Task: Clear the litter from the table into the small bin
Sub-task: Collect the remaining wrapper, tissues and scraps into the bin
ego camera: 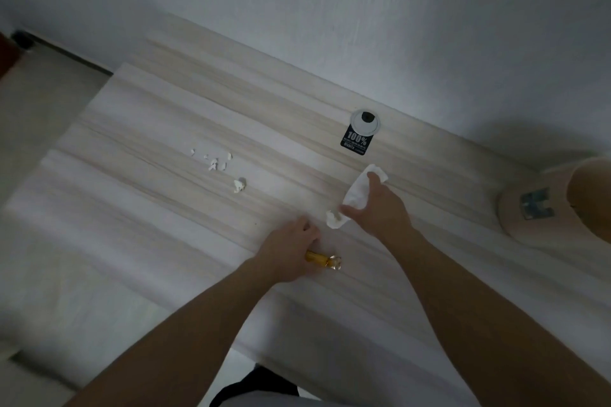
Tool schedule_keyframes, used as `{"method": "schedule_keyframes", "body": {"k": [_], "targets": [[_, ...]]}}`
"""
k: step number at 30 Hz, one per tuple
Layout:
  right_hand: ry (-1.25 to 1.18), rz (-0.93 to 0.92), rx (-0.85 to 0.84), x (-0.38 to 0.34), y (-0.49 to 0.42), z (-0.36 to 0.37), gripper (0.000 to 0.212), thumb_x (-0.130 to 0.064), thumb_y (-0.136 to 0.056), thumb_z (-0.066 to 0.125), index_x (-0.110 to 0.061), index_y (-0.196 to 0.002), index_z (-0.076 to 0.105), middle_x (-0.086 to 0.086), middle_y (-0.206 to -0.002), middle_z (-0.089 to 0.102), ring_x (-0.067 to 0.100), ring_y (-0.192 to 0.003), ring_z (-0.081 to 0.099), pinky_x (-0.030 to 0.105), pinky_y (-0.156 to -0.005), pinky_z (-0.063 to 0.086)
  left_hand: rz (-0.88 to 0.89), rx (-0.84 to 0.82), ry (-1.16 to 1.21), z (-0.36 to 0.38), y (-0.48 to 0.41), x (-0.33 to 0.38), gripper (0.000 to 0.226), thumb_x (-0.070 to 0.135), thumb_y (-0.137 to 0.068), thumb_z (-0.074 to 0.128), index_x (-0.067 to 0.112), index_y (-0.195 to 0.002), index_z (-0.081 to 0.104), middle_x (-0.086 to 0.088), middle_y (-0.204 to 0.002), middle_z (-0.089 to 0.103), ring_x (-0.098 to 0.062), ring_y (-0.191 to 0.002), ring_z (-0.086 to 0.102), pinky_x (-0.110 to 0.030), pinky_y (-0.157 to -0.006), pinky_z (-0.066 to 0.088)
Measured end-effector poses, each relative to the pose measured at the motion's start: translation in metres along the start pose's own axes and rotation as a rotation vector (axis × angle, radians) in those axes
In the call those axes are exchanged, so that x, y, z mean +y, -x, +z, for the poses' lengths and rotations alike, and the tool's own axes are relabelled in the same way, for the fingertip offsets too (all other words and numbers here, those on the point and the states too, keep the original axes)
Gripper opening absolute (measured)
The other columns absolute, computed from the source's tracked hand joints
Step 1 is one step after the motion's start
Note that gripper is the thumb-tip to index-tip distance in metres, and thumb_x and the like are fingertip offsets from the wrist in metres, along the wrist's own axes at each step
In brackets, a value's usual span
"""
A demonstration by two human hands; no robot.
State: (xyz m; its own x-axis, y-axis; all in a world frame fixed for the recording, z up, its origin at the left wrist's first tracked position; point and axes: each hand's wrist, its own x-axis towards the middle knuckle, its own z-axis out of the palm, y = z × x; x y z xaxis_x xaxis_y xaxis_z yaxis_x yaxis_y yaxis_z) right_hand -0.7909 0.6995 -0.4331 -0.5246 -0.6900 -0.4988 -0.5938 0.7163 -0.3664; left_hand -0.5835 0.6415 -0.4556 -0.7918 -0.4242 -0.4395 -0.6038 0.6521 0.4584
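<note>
- Litter lies on the table point(165, 208) in three spots, none of it binned so far as this view shows.
- Bin point(555, 201), the pale round tub at the right edge of the table, is only partly in frame; its inside is hidden, so what it already holds cannot be told.
- Tissue point(358, 190), the biggest piece, lies right of centre; the right hand point(380, 205) rests on it with fingers curled around its crumpled lower end, gathering it up.
- Left hand point(291, 248) is pressed low on the table just beside the tissue, fingers closed over one end of the wrapper point(325, 261), whose yellow body and clear twisted end stick out.
- Scraps point(218, 162), small white bits, are scattered well apart from both hands at centre left, with one larger crumb point(239, 185) near them, all untouched.
- Judged from this, the task is early: two pieces are being picked up, the scraps remain.
</note>
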Motion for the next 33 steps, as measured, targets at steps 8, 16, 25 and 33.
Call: {"method": "schedule_keyframes", "body": {"k": [8,16,25,33], "targets": [[0.02,-0.091,0.014,0.009,-0.007,0.013,0.071,-0.059,-0.069,0.072,-0.016,-0.116,0.043,0.011,-0.107,0.055,0.03,-0.092,0.057,0.034,-0.071,0.042,-0.041,0.152,0.043,0.002,-0.009,-0.005,0.027,0.052,-0.081,0.056,0.026,-0.089,0.054,0.004,-0.098,0.049,-0.019,-0.09,0.052,-0.032,-0.066,0.042],[0.003,-0.144,0.081,0.019,-0.002,0.016,0.028,-0.034,-0.088,0.063,-0.007,-0.096,0.06,0.009,-0.103,0.049,0.023,-0.077,0.055,0.03,-0.069,0.041,-0.104,0.176,0.074,-0.014,-0.012,0.002,0.026,0.046,-0.085,0.054,0.025,-0.08,0.039,0.008,-0.081,0.045,-0.018,-0.08,0.047,-0.034,-0.068,0.041],[-0.008,-0.102,0.08,0.03,0.022,-0.003,0.01,-0.019,-0.089,0.055,-0.009,-0.088,0.054,0.004,-0.089,0.048,0.028,-0.082,0.054,0.03,-0.067,0.034,-0.127,0.192,0.088,-0.039,-0.01,0.01,0.029,0.039,-0.081,0.056,0.03,-0.104,0.041,0.003,-0.086,0.064,-0.026,-0.075,0.061,-0.036,-0.071,0.049],[-0.07,-0.107,0.123,0.024,0.054,-0.025,0.024,-0.017,-0.09,0.053,-0.017,-0.113,0.05,0.009,-0.097,0.063,0.026,-0.078,0.052,0.029,-0.067,0.037,-0.052,0.223,0.088,-0.061,0.004,0.024,0.038,0.034,-0.084,0.056,0.031,-0.118,0.041,0.005,-0.083,0.061,-0.021,-0.075,0.061,-0.035,-0.072,0.05]]}}
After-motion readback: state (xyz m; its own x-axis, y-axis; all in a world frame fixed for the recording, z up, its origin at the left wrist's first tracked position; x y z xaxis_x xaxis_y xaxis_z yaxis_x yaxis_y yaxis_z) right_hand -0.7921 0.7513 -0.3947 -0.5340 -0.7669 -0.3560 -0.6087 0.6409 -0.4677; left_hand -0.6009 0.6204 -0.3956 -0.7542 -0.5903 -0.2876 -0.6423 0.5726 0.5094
